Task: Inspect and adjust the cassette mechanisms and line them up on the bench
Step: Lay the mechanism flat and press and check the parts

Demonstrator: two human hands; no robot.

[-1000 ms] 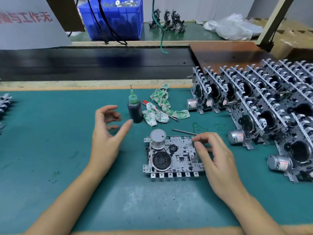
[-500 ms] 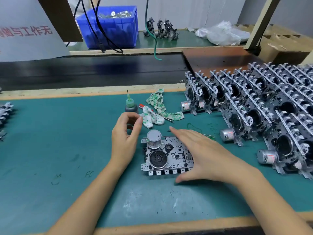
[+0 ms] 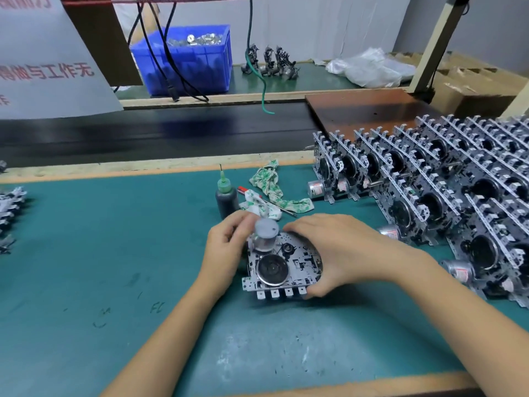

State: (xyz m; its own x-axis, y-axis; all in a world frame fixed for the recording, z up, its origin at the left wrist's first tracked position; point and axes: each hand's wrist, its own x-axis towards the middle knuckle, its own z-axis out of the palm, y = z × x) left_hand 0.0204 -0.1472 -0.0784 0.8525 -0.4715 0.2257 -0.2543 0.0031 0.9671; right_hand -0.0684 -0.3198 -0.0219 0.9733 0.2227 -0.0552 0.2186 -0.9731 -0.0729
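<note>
Fingers of my left hand [image 3: 226,247] and right hand [image 3: 337,250] curl round the cassette mechanism [image 3: 282,265]; I should lift it level, by its edges.

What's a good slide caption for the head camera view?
Both hands grip one cassette mechanism beside finished rows.

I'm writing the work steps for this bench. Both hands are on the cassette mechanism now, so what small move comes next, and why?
Probably lift the cassette mechanism and tilt it up for inspection. The left hand grips its left edge by the motor, the right hand wraps its right side, and the upright rows of mechanisms stand to the right.
</note>
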